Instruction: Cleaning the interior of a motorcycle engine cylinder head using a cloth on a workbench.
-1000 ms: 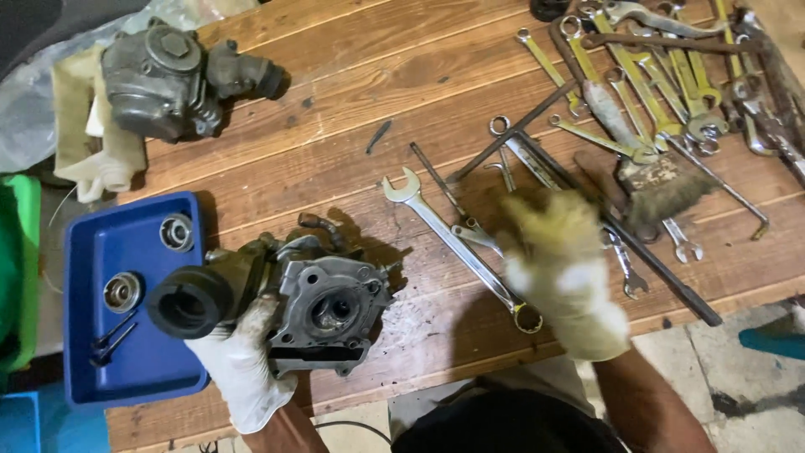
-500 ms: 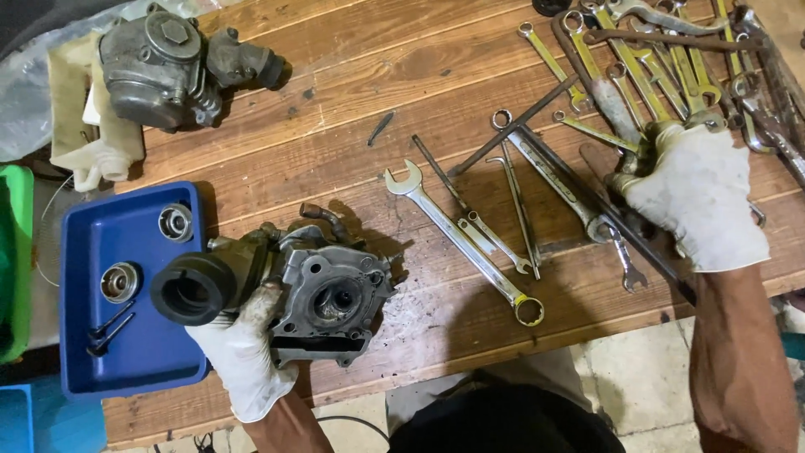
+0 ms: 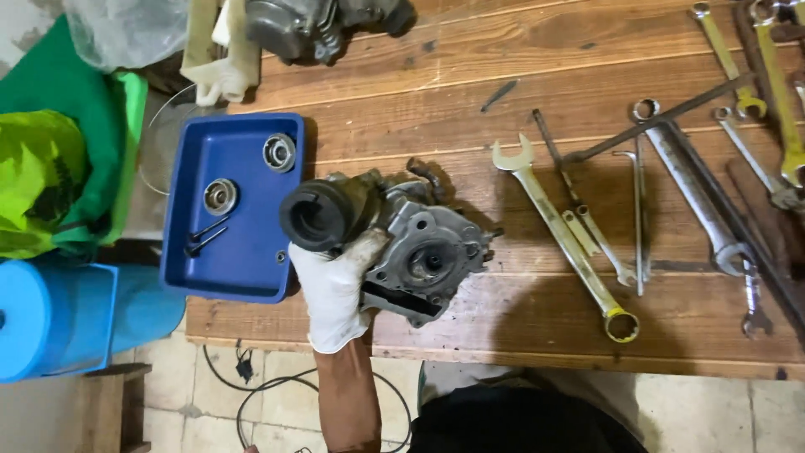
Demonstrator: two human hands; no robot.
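Head view looks down (close) at workbench (image 3: 537, 75).

A: Count on the bench?
B: Carburetors: two. One (image 3: 411, 252) at the front edge, one (image 3: 323, 25) at the top, partly cut off.
A: Tray?
B: One blue tray (image 3: 243, 268). In it: two round metal rings (image 3: 279, 152) (image 3: 220, 195), two thin dark pins (image 3: 204, 236).
A: Wrenches?
B: At least six in view. Biggest are a yellow-tipped one (image 3: 562, 231) and a chrome one (image 3: 692, 197); more run off the right edge, can't total them.
A: Hands?
B: One gloved hand (image 3: 335, 289). Also one loose dark screw (image 3: 500, 95) and one blue bin (image 3: 50, 319).
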